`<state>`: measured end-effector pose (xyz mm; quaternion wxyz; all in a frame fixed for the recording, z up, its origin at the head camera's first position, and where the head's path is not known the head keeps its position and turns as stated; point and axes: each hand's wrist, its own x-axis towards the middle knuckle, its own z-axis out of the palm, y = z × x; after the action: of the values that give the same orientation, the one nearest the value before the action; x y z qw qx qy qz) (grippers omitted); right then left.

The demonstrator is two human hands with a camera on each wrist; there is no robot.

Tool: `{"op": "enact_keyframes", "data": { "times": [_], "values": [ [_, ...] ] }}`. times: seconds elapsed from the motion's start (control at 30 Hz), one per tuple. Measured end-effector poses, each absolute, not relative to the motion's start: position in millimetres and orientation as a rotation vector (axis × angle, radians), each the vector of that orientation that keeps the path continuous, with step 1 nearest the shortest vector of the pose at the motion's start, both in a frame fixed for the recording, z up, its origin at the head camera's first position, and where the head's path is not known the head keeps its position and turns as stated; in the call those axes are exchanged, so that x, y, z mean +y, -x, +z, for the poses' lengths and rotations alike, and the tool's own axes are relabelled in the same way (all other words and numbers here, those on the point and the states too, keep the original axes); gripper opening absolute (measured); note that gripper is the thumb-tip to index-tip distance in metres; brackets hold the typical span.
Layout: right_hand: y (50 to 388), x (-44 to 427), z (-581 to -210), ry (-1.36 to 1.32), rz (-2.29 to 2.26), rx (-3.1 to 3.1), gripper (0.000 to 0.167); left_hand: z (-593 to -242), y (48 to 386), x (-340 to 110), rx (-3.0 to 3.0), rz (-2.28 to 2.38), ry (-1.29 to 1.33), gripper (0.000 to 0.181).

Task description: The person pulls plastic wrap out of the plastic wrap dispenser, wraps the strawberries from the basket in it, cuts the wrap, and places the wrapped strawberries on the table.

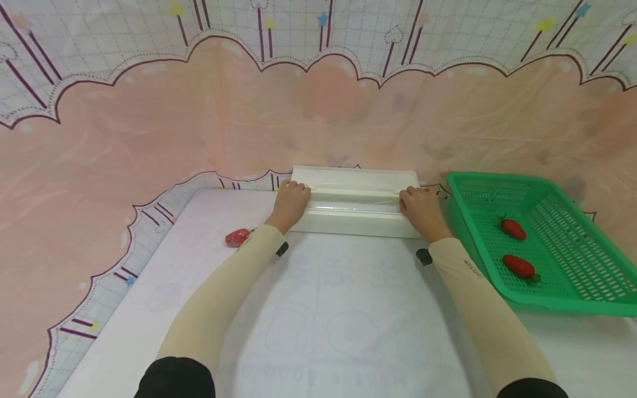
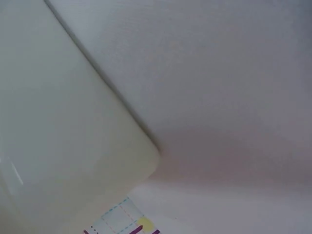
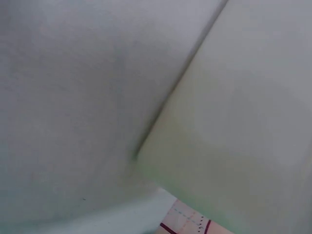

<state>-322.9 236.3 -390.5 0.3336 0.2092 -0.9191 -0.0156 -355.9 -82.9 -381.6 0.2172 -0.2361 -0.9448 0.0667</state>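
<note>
A long white cling film dispenser (image 1: 354,226) lies at the far side of the white table, a strip of clear cling film (image 1: 353,207) shining across its middle. My left hand (image 1: 290,203) is at the dispenser's left end, fingers curled at the film's left edge. At the right end my right hand (image 1: 422,209) pinches the film's other edge in the same way. The wrist views show only the pale casing's corners, the left corner (image 2: 97,146) and the right corner (image 3: 219,136); fingertips are out of sight there.
A red strawberry (image 1: 238,237), shiny as if wrapped, lies left of my left forearm. To the right stands a green plastic basket (image 1: 478,243) holding an upper strawberry (image 1: 513,229) and a lower strawberry (image 1: 519,266). A patterned peach cloth (image 1: 249,127) spreads behind the white tabletop (image 1: 323,298).
</note>
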Motion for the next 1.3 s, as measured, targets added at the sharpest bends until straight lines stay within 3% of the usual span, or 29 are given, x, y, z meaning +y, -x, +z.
{"op": "enact_keyframes", "data": {
  "times": [0.7,0.97,1.3],
  "values": [
    [326,244,-402,-0.612,0.045,-2.148,0.009,-401,355,-89,-2.204,0.034,0.619,0.013],
    [319,247,-394,-0.668,0.057,-2.269,0.018,-398,349,-88,-2.182,0.001,0.628,0.013],
    [312,243,-386,-0.61,0.147,-2.463,0.013,-397,346,-90,-2.168,0.007,0.642,0.012]
  ]
}}
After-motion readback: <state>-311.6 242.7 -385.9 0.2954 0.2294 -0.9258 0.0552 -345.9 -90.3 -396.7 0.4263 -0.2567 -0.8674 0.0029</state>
